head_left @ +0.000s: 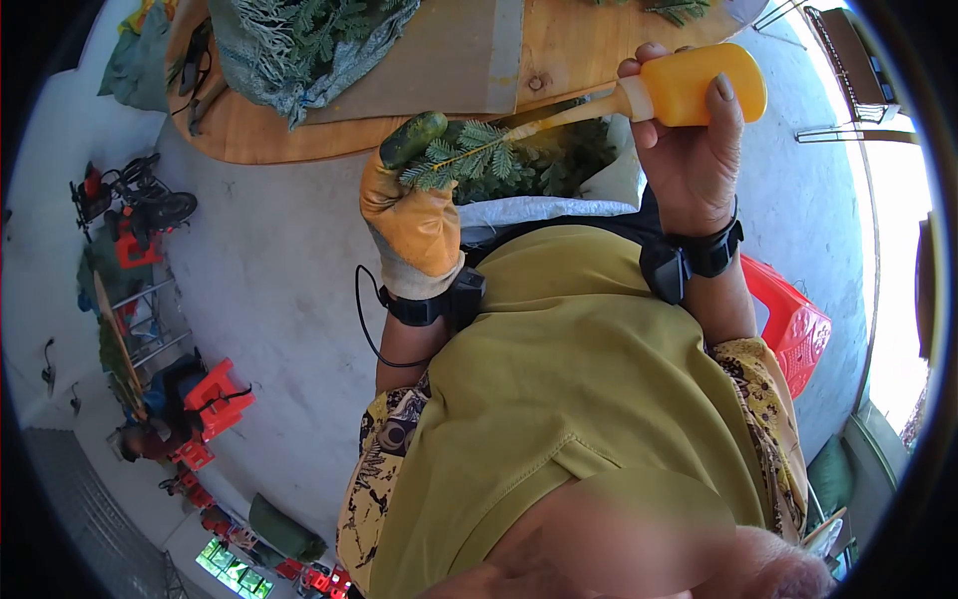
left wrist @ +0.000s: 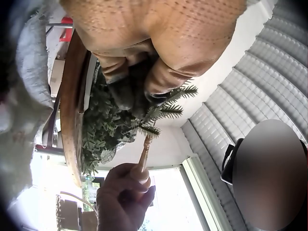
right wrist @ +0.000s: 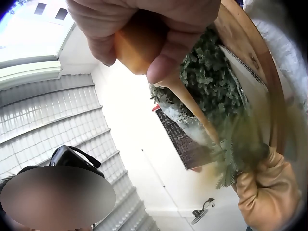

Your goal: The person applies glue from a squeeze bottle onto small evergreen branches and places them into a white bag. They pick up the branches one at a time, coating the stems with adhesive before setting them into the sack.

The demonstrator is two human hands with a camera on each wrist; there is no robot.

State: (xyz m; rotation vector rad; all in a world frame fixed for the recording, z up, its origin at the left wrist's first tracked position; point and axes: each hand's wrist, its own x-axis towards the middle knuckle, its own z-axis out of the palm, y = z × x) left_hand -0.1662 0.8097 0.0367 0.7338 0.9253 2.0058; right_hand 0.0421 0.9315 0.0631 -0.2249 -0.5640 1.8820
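Observation:
My left hand (head_left: pixel 414 218) wears an orange work glove with dark green fingertips and pinches a green fir sprig (head_left: pixel 461 160), which also shows below the glove in the left wrist view. My bare right hand (head_left: pixel 689 170) grips a yellow squeeze bottle (head_left: pixel 707 86), lying nearly level with its long tapered nozzle (head_left: pixel 571 116) pointing left. The nozzle tip is right at the cut end of the sprig. In the right wrist view, thumb and fingers wrap the bottle (right wrist: pixel 139 43). Beneath the sprig, a white sack (head_left: pixel 544 208) holds more fir greenery (head_left: pixel 574 165).
A wooden table (head_left: pixel 244 145) stands ahead, bearing a flat brown board (head_left: pixel 439 70) and a woven sack (head_left: pixel 249 65) stuffed with fir branches. Beside my right arm is a red plastic stool (head_left: pixel 793 324). Farther left are a motorbike (head_left: pixel 150 195) and red stools (head_left: pixel 215 399).

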